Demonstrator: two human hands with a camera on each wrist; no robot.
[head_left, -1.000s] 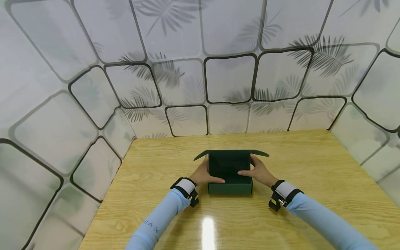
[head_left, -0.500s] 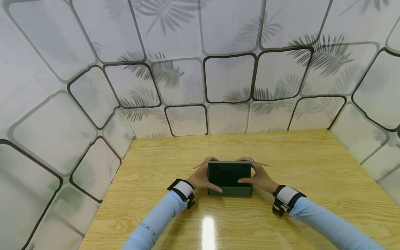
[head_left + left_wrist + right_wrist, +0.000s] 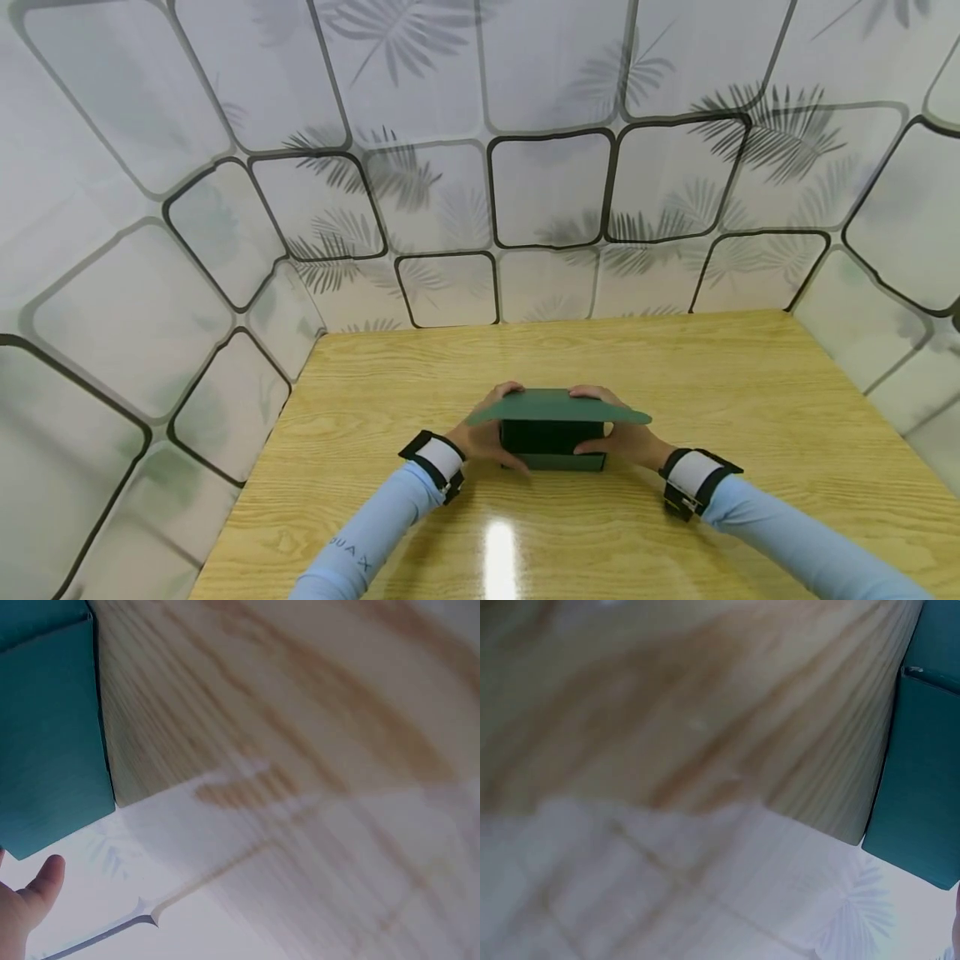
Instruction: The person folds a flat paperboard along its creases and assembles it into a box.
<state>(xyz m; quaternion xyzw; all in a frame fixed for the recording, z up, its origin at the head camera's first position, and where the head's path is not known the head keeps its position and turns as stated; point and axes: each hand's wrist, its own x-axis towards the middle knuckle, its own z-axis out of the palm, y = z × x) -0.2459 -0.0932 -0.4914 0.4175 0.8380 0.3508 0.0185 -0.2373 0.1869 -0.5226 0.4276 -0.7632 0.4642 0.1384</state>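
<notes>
A dark green cardboard box sits on the table with its lid tilted forward over a dark gap. My left hand holds the box from the left, its fingertips at the lid's back edge and its thumb low by the front. From the other side my right hand grips it likewise, thumb near the opening under the lid. The lid's flap partly covers both hands. In the left wrist view, a thumb shows below the box's green side. The right wrist view shows the opposite side. The box's inside is too dark to make out.
The box stands on a light wooden table. A patterned curtain with leaf prints rises behind the table and along its sides. Glare lies on the wood in front of the box.
The lid has swung from upright down toward the front, so its outer face now shows. Both hands have shifted with it, their fingertips now behind the lid's top.
</notes>
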